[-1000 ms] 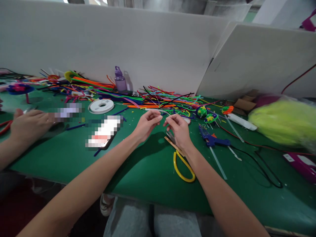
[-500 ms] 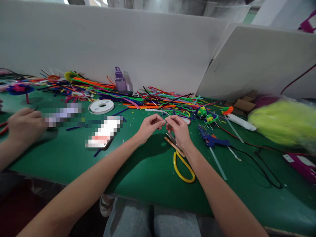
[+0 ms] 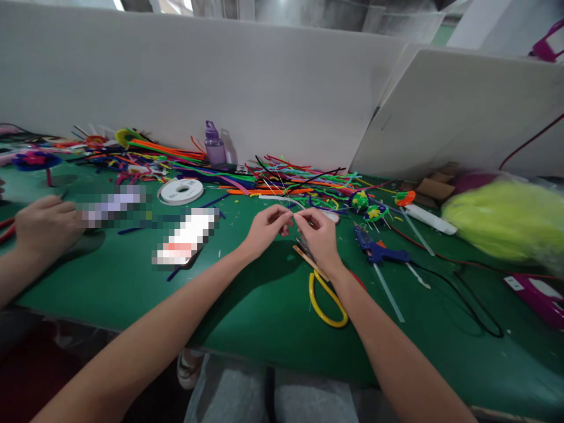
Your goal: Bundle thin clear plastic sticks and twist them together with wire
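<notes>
My left hand [image 3: 269, 230] and my right hand [image 3: 318, 234] meet over the middle of the green table [image 3: 247, 305], thumbs and fingertips pinched close together. Thin pale wires [image 3: 277, 187] fan up from just behind the fingertips; the exact spot where they are gripped is too small to make out. Under my right hand and wrist lie scissors with a yellow looped handle [image 3: 328, 301], their blades partly hidden. A flat wooden strip [image 3: 304, 257] rests beside the blades.
Behind my hands lies a pile of coloured pipe cleaners [image 3: 304, 179]. A purple bottle [image 3: 215, 145], a white spool [image 3: 181, 191] and a blurred-out phone [image 3: 187, 235] are left. Right are a blue glue gun [image 3: 381, 251] and a yellow-green bag [image 3: 506, 217]. Another person's hand [image 3: 46, 226] works far left.
My fingertips have shifted slightly, and my right hand has turned a little to the left. A red piece now shows beside my right forearm. The things on the table stay put.
</notes>
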A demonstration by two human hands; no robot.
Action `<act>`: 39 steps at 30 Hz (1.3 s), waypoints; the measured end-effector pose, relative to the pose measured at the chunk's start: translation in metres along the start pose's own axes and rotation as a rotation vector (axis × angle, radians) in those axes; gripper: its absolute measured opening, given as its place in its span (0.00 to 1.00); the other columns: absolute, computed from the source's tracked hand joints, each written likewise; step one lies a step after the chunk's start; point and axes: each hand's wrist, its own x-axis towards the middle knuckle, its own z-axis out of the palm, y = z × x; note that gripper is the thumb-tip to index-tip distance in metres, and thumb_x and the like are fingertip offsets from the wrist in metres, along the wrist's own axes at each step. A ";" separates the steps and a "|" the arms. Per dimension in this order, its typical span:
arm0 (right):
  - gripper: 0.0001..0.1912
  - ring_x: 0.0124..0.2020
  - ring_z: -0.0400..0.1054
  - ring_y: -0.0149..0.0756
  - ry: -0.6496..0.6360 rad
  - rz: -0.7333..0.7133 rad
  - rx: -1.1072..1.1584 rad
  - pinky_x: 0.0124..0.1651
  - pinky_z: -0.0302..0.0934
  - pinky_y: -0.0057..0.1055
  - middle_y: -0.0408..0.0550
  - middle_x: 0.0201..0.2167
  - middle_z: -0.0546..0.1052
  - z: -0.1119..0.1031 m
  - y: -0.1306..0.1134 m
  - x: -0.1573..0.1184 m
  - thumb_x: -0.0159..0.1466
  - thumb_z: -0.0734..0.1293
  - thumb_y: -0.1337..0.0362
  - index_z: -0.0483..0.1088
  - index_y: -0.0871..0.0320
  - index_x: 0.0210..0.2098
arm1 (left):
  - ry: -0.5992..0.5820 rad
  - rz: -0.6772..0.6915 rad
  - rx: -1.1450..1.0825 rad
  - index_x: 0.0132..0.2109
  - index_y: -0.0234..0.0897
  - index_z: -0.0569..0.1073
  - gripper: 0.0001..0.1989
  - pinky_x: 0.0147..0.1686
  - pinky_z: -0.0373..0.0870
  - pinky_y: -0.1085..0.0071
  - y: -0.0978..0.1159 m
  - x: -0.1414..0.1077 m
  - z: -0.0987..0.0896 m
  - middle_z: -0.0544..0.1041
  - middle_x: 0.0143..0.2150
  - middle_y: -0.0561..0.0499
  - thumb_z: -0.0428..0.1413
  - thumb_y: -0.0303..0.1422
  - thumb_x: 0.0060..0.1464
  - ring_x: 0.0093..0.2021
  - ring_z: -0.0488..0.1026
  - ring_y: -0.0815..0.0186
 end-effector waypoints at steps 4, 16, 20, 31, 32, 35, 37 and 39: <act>0.07 0.31 0.65 0.35 -0.006 -0.143 -0.180 0.33 0.57 0.30 0.45 0.28 0.72 0.000 -0.001 -0.003 0.60 0.62 0.64 0.71 0.55 0.28 | 0.044 -0.072 -0.069 0.34 0.34 0.70 0.11 0.24 0.66 0.72 -0.001 0.003 0.002 0.72 0.24 0.53 0.55 0.39 0.51 0.21 0.69 0.71; 0.08 0.31 0.66 0.34 -0.005 -0.312 -0.438 0.36 0.59 0.30 0.45 0.28 0.73 0.000 0.009 -0.003 0.60 0.61 0.67 0.71 0.57 0.28 | 0.062 -0.264 -0.244 0.34 0.30 0.68 0.05 0.26 0.68 0.76 0.002 0.000 0.006 0.72 0.23 0.52 0.54 0.30 0.52 0.22 0.70 0.73; 0.08 0.31 0.66 0.33 -0.005 -0.324 -0.452 0.36 0.59 0.29 0.44 0.27 0.73 0.000 0.008 -0.004 0.61 0.61 0.67 0.70 0.57 0.28 | 0.067 -0.275 -0.255 0.34 0.31 0.69 0.04 0.26 0.69 0.76 0.002 0.000 0.005 0.73 0.24 0.52 0.54 0.29 0.52 0.22 0.70 0.73; 0.07 0.29 0.66 0.33 0.002 -0.128 -0.201 0.31 0.59 0.28 0.44 0.27 0.73 0.000 0.008 0.001 0.59 0.62 0.65 0.71 0.58 0.28 | 0.062 -0.238 -0.277 0.36 0.31 0.68 0.09 0.25 0.70 0.73 0.000 0.002 0.001 0.74 0.24 0.50 0.49 0.34 0.56 0.21 0.71 0.70; 0.06 0.27 0.66 0.32 0.005 -0.060 -0.139 0.28 0.58 0.27 0.44 0.25 0.73 0.000 0.009 0.002 0.58 0.63 0.64 0.71 0.58 0.28 | 0.046 -0.232 -0.295 0.37 0.32 0.68 0.10 0.26 0.70 0.72 0.000 0.002 0.000 0.75 0.26 0.49 0.48 0.35 0.57 0.22 0.72 0.69; 0.06 0.19 0.61 0.29 0.011 0.119 -0.004 0.21 0.54 0.26 0.41 0.20 0.70 -0.001 0.011 0.004 0.56 0.64 0.62 0.70 0.58 0.28 | -0.001 -0.214 -0.315 0.39 0.32 0.67 0.12 0.28 0.71 0.70 -0.001 0.002 -0.002 0.76 0.29 0.48 0.47 0.38 0.57 0.24 0.73 0.69; 0.06 0.18 0.60 0.28 0.017 0.177 0.050 0.19 0.54 0.25 0.40 0.19 0.69 -0.001 0.012 0.005 0.55 0.65 0.62 0.70 0.58 0.28 | -0.014 -0.200 -0.299 0.40 0.33 0.67 0.13 0.28 0.71 0.70 -0.002 0.002 -0.002 0.76 0.30 0.48 0.47 0.39 0.57 0.24 0.73 0.69; 0.06 0.18 0.61 0.28 0.019 0.222 0.111 0.19 0.54 0.25 0.40 0.19 0.69 -0.001 0.012 0.006 0.54 0.65 0.62 0.70 0.58 0.27 | -0.017 -0.189 -0.269 0.40 0.33 0.67 0.13 0.28 0.71 0.71 -0.001 0.002 -0.001 0.76 0.30 0.48 0.47 0.39 0.57 0.24 0.73 0.69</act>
